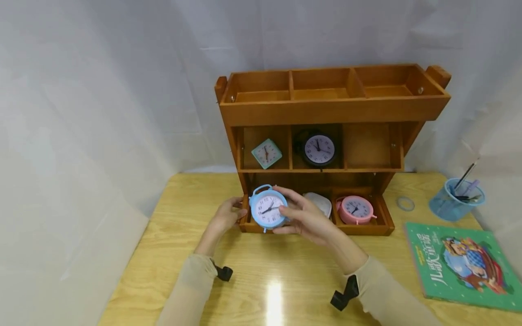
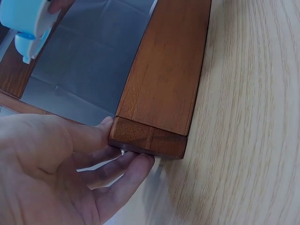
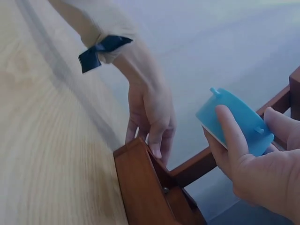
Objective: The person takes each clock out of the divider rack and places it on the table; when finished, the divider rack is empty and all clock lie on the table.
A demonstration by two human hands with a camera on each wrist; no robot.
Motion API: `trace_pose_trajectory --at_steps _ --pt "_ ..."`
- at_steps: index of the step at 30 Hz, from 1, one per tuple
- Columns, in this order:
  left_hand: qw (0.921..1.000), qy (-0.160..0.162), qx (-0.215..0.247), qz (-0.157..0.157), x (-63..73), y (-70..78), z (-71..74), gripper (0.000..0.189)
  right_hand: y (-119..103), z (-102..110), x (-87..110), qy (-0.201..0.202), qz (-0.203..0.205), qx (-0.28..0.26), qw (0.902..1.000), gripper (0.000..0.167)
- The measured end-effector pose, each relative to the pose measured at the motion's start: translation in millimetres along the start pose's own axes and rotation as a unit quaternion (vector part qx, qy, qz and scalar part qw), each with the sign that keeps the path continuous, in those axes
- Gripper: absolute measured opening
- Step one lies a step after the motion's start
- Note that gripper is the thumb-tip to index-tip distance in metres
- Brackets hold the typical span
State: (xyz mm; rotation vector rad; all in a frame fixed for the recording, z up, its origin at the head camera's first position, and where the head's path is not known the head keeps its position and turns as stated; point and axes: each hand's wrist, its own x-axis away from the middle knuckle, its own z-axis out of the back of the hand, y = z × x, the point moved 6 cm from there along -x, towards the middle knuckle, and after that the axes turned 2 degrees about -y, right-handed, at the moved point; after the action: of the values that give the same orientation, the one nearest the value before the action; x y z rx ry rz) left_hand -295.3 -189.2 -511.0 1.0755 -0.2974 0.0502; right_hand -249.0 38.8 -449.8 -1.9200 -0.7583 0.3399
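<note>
My right hand [image 1: 308, 219] grips a light-blue twin-bell alarm clock [image 1: 265, 212] by its side, its white dial facing me. The clock is held up in front of the bottom tray's left compartment. In the right wrist view, fingers and thumb wrap the clock's blue casing [image 3: 236, 119]. My left hand [image 1: 222, 218] holds the left end of the wooden shelf [image 1: 334, 111] at its bottom tray. The left wrist view shows thumb and fingers pinching the tray's corner [image 2: 150, 138].
The middle tier holds a mint square clock [image 1: 267, 154] and a black round clock [image 1: 320, 149]. A white clock-like object [image 1: 320, 203] and a pink alarm clock [image 1: 356, 209] sit in the bottom tray. To the right are a tape ring [image 1: 405, 203], a blue pen cup [image 1: 444, 206] and a green book [image 1: 432, 258].
</note>
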Motion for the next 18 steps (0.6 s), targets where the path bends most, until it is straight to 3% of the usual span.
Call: trace_pose_trajectory --at_steps 10,18 --pt "1.0 0.004 -0.003 -0.008 3.3 -0.2 2.3 0.052 8.8 -8.8 12.7 -0.031 -0.011 -0.013 0.9994 0.068" --pt "0.9991 -0.022 0.036 0.008 -4.3 -4.0 3.2 0.055 14.9 -12.5 23.9 -0.065 -0.04 -0.002 0.997 0.071"
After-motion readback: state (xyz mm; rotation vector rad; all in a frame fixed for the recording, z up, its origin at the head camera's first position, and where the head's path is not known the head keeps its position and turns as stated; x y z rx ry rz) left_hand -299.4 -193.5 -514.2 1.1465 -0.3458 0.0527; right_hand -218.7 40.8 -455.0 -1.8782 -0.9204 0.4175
